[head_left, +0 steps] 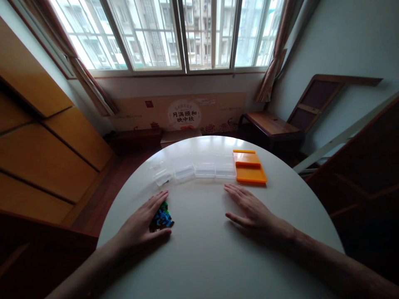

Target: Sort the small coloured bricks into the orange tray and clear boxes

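Observation:
My left hand (146, 220) rests on the table with thumb and fingers apart, curved around the outer side of a small heap of blue, green and dark pieces (162, 218). The hand partly hides the heap, and the pieces are too small to name. Over on the right, my right hand (249, 207) lies on the bare tabletop, fingers stretched out and thumb spread, with nothing in it. Beyond its fingertips is an orange plastic tray (251, 173) with a raised step across it. A row of several clear plastic boxes (205, 171) with lids up runs left from the tray.
The round white table (199, 257) has its far edge just behind the boxes. A wooden chair (271, 123) stands at the back right, and wooden cabinets (52, 145) line the left. A window (183, 37) spans the far wall.

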Available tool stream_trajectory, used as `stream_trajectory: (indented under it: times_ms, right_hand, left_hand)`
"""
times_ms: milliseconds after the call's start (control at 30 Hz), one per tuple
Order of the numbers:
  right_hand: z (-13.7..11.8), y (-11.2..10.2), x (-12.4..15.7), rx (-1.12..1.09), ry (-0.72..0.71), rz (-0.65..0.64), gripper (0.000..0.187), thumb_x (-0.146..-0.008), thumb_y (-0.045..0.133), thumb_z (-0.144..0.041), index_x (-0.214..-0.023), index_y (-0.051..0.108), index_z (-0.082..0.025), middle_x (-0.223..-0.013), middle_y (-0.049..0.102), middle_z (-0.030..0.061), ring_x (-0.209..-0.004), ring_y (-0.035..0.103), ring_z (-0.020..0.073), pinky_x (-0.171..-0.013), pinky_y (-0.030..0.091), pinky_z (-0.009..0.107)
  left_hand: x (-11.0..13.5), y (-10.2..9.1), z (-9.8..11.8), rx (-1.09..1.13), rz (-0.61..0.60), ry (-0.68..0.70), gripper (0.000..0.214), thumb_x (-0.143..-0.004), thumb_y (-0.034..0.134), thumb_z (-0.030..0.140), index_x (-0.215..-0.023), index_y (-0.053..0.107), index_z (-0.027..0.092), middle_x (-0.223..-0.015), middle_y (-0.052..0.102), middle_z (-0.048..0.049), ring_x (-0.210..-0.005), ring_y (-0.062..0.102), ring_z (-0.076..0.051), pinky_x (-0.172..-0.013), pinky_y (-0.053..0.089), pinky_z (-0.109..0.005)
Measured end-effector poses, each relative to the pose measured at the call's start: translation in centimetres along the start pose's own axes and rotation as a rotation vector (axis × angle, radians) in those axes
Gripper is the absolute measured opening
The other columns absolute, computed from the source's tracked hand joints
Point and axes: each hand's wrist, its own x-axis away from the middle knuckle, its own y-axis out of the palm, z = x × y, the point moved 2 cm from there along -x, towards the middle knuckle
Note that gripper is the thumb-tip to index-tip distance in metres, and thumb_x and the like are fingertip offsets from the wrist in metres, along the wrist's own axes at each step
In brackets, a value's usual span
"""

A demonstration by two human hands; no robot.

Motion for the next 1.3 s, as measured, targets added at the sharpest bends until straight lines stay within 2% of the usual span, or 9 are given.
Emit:
stream_trajectory:
  times_ms: [133, 267, 367, 600, 833, 967, 1100, 1200, 1300]
  right_hand:
    - [-0.2, -0.1, -0.1, 0.013, 0.009, -0.017, 0.083, -0.106, 0.063, -0.060, -0.174, 0.034, -0.023, -0.178, 0.040, 0.0145, -0.164, 0.041, 0.0365, -0.135, 0.039, 0.059]
    - [-0.5, -0.4, -0.2, 0.021, 0.037, -0.042, 0.079, -0.107, 0.061, -0.061, -0.173, 0.038, -0.023, -0.179, 0.038, 0.0131, -0.164, 0.041, 0.0367, -0.135, 0.039, 0.059]
    - [-0.6, -0.6, -0.2, 0.022, 0.043, -0.048, 0.079, -0.107, 0.061, -0.062, -0.172, 0.040, -0.023, -0.178, 0.039, 0.0132, -0.164, 0.041, 0.0372, -0.134, 0.039, 0.059]
    - [-0.5, -0.5, -0.4, 0.016, 0.042, -0.021, 0.075, -0.106, 0.063, -0.058, -0.169, 0.046, -0.023, -0.176, 0.043, 0.0135, -0.162, 0.043, 0.0362, -0.134, 0.040, 0.058]
    - [-0.4, -0.4, -0.3, 0.032, 0.029, -0.004, 0.073, -0.107, 0.061, -0.057, -0.169, 0.046, -0.021, -0.175, 0.044, 0.0148, -0.161, 0.044, 0.0350, -0.134, 0.039, 0.056]
    - [-0.4, -0.5, -0.3, 0.018, 0.006, 0.026, 0.072, -0.108, 0.061, -0.054, -0.170, 0.043, -0.023, -0.175, 0.045, 0.0144, -0.161, 0.045, 0.0349, -0.134, 0.040, 0.057]
    - [-0.4, -0.6, -0.3, 0.031, -0.008, 0.018, 0.074, -0.107, 0.062, -0.054, -0.170, 0.043, -0.021, -0.175, 0.045, 0.0158, -0.162, 0.044, 0.0354, -0.134, 0.039, 0.057]
    - [-0.4, -0.8, -0.4, 0.038, -0.024, 0.011, 0.075, -0.107, 0.062, -0.057, -0.169, 0.044, -0.021, -0.175, 0.045, 0.0163, -0.162, 0.044, 0.0361, -0.134, 0.039, 0.058]
    - [-0.5, -1.3, -1.0, 0.040, -0.047, 0.001, 0.078, -0.105, 0.063, -0.062, -0.168, 0.046, -0.019, -0.171, 0.049, 0.0185, -0.158, 0.048, 0.0375, -0.131, 0.042, 0.059]
  left_hand:
    - [-2.4, 1.2, 1.7, 0.002, 0.009, 0.006, 0.094, -0.100, 0.068, 0.066, -0.177, 0.030, 0.028, -0.181, 0.035, -0.0111, -0.163, 0.043, -0.038, -0.134, 0.041, -0.056]
    - [-5.0, 1.9, 3.9, 0.021, 0.000, 0.036, 0.089, -0.105, 0.063, 0.064, -0.177, 0.031, 0.023, -0.180, 0.035, -0.0125, -0.165, 0.040, -0.036, -0.137, 0.036, -0.055]
    - [-7.0, 2.3, 5.4, 0.047, -0.020, 0.071, 0.084, -0.107, 0.060, 0.062, -0.176, 0.033, 0.025, -0.181, 0.034, -0.0112, -0.166, 0.038, -0.036, -0.138, 0.034, -0.055]
    - [-11.0, 3.9, 8.5, 0.111, -0.090, 0.126, 0.087, -0.106, 0.057, 0.067, -0.176, 0.032, 0.021, -0.182, 0.030, -0.0120, -0.168, 0.033, -0.033, -0.140, 0.030, -0.053]
    - [-13.6, 5.0, 11.6, 0.151, -0.080, 0.169, 0.087, -0.106, 0.057, 0.067, -0.175, 0.032, 0.020, -0.182, 0.031, -0.0135, -0.168, 0.033, -0.033, -0.141, 0.030, -0.052]
    - [-14.2, 5.4, 12.1, 0.164, -0.072, 0.198, 0.088, -0.106, 0.057, 0.068, -0.175, 0.033, 0.019, -0.181, 0.032, -0.0159, -0.168, 0.035, -0.034, -0.139, 0.032, -0.054]
    - [-14.2, 5.4, 11.8, 0.199, -0.020, 0.216, 0.085, -0.106, 0.058, 0.065, -0.174, 0.033, 0.020, -0.180, 0.034, -0.0173, -0.166, 0.039, -0.036, -0.137, 0.035, -0.058]
    - [-14.2, 4.9, 11.0, 0.228, 0.030, 0.200, 0.082, -0.105, 0.061, 0.064, -0.172, 0.038, 0.023, -0.176, 0.042, -0.0169, -0.161, 0.045, -0.037, -0.134, 0.039, -0.059]
    - [-14.2, 3.8, 9.8, 0.261, 0.027, 0.204, 0.080, -0.102, 0.066, 0.065, -0.167, 0.046, 0.023, -0.167, 0.055, -0.0173, -0.154, 0.053, -0.038, -0.129, 0.046, -0.056]
